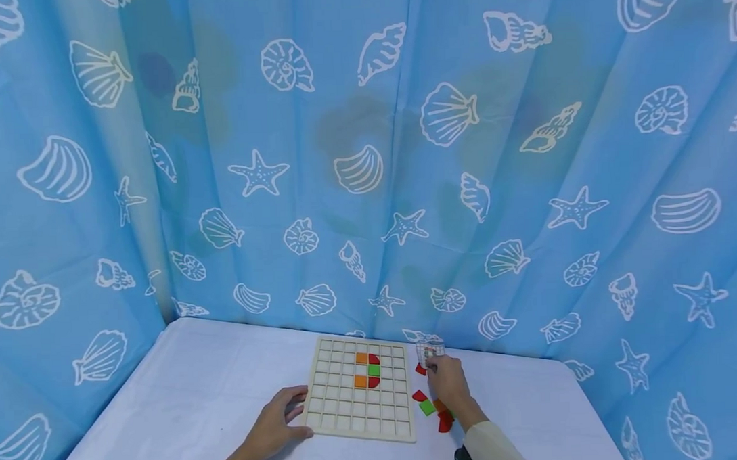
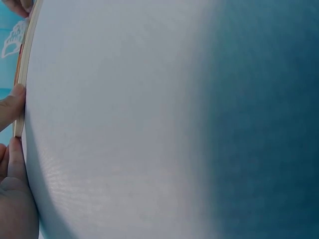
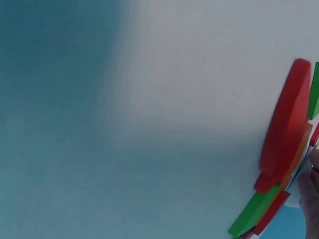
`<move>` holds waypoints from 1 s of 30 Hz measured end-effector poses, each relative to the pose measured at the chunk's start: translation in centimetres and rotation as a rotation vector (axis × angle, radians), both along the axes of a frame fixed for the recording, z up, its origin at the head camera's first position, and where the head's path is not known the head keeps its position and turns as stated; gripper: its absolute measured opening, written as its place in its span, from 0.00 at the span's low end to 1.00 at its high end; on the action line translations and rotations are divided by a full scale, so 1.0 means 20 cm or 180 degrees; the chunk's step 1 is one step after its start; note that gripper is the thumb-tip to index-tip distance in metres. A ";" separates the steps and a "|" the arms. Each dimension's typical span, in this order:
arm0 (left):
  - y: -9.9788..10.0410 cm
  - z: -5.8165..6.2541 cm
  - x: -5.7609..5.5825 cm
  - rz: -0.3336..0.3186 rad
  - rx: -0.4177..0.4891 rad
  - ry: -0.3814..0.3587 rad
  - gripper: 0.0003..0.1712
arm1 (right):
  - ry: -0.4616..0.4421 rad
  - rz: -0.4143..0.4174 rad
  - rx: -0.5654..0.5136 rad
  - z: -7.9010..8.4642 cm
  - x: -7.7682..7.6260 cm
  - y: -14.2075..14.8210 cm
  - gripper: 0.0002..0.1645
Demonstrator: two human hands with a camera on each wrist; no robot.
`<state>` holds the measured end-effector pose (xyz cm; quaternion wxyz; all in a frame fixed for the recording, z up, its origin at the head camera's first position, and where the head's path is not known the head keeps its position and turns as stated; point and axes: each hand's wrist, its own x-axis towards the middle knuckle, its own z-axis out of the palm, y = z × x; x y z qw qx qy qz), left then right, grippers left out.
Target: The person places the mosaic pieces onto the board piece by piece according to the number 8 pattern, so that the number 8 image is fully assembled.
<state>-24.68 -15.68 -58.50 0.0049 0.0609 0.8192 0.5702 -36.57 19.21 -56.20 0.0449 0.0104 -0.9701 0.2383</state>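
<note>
A pale wooden grid board (image 1: 332,410) lies on the table, with orange tiles (image 1: 361,358), red rounded tiles (image 1: 374,383) and a green tile (image 1: 374,370) in its cells. My left hand (image 1: 272,426) rests against the board's front left corner, thumb and fingers touching its edge; the left wrist view shows fingertips at the board's rim (image 2: 20,112). At the board's far right, my right hand (image 1: 450,383) pinches a small card (image 1: 429,350) printed with a grid and coloured marks. The fingertips are partly hidden in the right wrist view.
Loose tiles lie right of the board: a red one (image 1: 421,369) beside the card, another red one (image 1: 419,395), a green one (image 1: 427,407) and a red pile (image 1: 445,422) under the right forearm. A blue shell-patterned curtain (image 1: 368,223) surrounds the white table (image 1: 227,370).
</note>
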 end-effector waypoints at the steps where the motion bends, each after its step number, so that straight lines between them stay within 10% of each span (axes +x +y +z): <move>1: 0.00 0.00 0.00 -0.0002 0.0002 -0.0002 0.50 | -0.0002 0.0003 0.0002 0.00 0.00 0.00 0.18; 9: 0.00 -0.02 -0.01 -0.0050 0.0063 0.0017 0.50 | 0.0076 0.0086 -0.0118 0.02 0.02 -0.02 0.25; 18: 0.00 -0.01 -0.01 0.0001 -0.0018 0.0023 0.50 | 0.0238 0.0376 -0.0155 0.02 0.05 -0.02 0.06; 30: 0.00 -0.01 -0.01 -0.0025 -0.0016 0.0026 0.49 | 0.0362 0.0464 0.0027 0.03 0.06 -0.03 0.05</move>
